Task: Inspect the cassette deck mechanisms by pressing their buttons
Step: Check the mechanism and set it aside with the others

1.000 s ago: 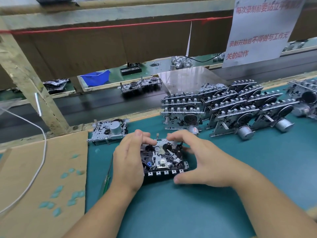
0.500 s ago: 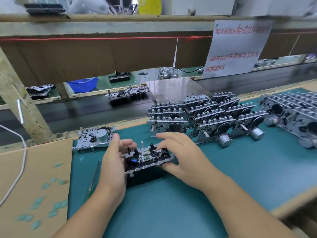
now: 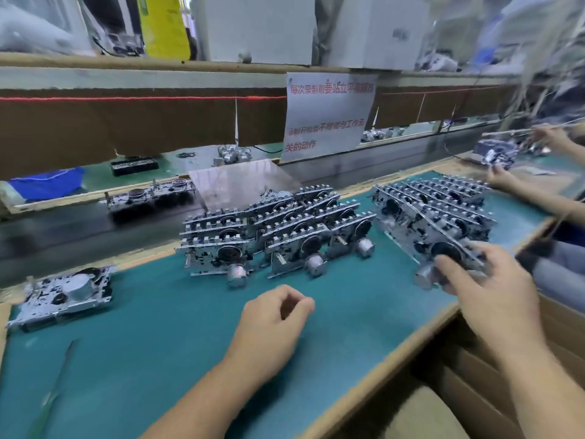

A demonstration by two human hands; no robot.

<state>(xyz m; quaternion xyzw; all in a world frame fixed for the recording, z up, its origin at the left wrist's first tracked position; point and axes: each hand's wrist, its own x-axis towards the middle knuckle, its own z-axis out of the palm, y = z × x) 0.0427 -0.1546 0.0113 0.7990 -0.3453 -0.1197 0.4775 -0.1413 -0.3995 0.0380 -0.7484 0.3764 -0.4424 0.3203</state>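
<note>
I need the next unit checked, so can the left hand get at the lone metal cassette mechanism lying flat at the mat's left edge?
Probably yes: the left hand is loosely curled and empty, and only bare teal mat lies between it and that lone metal cassette mechanism.

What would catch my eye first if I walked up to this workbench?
Probably the leaning rows of grey metal cassette deck mechanisms crowding the far side of the teal bench mat. Next, the right hand reaching into the right-hand stack, and the white paper sign with red characters hanging behind.
</note>
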